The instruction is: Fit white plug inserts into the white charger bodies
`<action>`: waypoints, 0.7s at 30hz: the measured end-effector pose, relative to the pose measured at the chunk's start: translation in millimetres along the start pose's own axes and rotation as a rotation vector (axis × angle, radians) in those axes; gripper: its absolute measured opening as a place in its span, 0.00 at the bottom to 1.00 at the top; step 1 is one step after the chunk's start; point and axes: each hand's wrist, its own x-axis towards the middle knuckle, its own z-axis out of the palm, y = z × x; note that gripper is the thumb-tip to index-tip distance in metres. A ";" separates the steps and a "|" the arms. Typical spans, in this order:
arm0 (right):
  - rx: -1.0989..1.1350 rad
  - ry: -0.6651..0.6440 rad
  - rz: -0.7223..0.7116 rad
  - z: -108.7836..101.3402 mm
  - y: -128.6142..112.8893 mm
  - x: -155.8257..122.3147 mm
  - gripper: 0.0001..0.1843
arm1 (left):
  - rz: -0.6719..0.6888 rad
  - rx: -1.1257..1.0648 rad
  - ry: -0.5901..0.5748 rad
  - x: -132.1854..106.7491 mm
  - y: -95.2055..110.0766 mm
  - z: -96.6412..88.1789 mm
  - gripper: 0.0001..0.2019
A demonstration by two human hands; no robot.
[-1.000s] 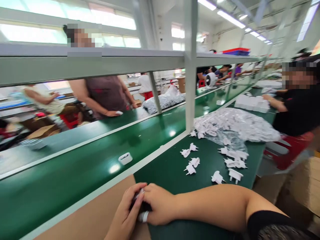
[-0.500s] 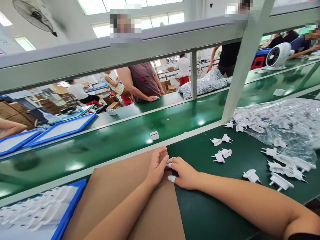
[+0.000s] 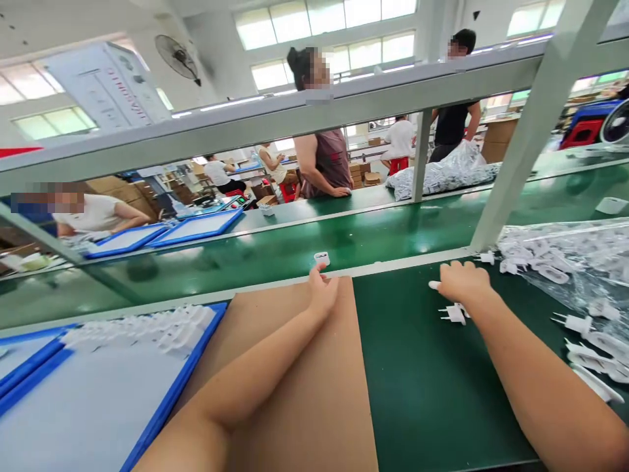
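Observation:
My left hand [image 3: 323, 295] is over the far end of a brown cardboard sheet [image 3: 295, 373], fingers stretched forward and holding nothing visible. Its fingertips overlap the near edge of a small white plastic housing [image 3: 322, 257] on the green belt; whether they touch it I cannot tell. My right hand [image 3: 464, 283] reaches over the green table with its thumb, in a white finger cot, held apart from the bent fingers. The other fingertips are hidden behind the hand. Just below it lies a white two-pin plug piece [image 3: 453, 314], partly covered by the hand.
More plug pieces [image 3: 574, 322] and a clear bag of them [image 3: 565, 252] lie at right. A blue-edged tray [image 3: 122, 387] with rows of white parts is at left. A metal post [image 3: 521, 131] and rail cross ahead. Co-workers [image 3: 331, 160] are beyond the belt [image 3: 275, 246].
My hands have separated: the right moved right to the plug pieces, the left forward toward the white housing. The view has turned left, showing more of the tray.

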 end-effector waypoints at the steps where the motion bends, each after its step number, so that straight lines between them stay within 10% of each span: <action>1: 0.009 -0.052 0.030 2.3 6.3 5.8 0.17 | -0.005 0.109 0.063 14.2 0.3 -2.4 0.29; 5: 0.086 -0.052 -0.075 12.4 5.9 14.3 0.17 | -0.056 0.348 0.076 67.7 0.5 -14.4 0.36; 10: 0.226 0.039 -0.319 20.6 -15.8 7.2 0.22 | 0.001 0.335 -0.048 92.0 6.0 -27.9 0.17; 21: 0.931 0.047 -0.500 27.1 -55.3 -24.1 0.12 | 0.475 0.047 -0.455 -68.8 42.7 -27.7 0.09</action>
